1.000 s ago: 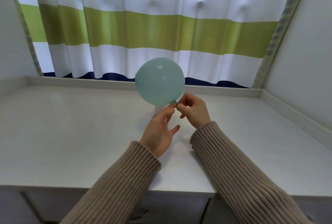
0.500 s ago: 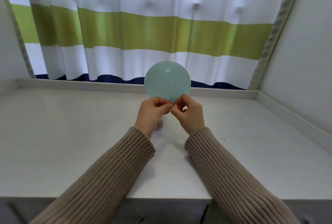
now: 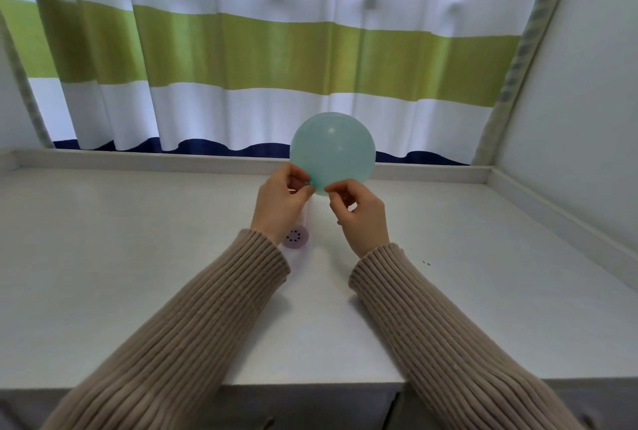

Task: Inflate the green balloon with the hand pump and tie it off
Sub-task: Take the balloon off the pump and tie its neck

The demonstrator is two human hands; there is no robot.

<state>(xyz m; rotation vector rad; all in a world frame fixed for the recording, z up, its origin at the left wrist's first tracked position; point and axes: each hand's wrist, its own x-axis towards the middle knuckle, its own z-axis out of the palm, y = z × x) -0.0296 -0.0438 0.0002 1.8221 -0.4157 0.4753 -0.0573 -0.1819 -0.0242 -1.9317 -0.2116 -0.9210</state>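
Observation:
An inflated pale green balloon point(image 3: 332, 150) is held up above the white table point(image 3: 138, 257), round and about the size of both hands together. My left hand point(image 3: 281, 208) pinches its lower left, and my right hand point(image 3: 359, 212) pinches its lower right; both are at the neck, which the fingertips hide. The hand pump point(image 3: 297, 236) lies on the table below my left wrist, with only its pale lilac end cap with small holes showing; my left hand hides the remainder.
A striped white, green and navy curtain point(image 3: 276, 56) hangs behind the table. A low white rim point(image 3: 172, 160) runs along the back and a white wall point(image 3: 587, 119) closes the right side. The table's front edge point(image 3: 310, 384) is near me.
My left hand rose from beneath the balloon and closed onto its neck beside my right hand. The balloon sits a little more to the right, and the pump's end has come into sight.

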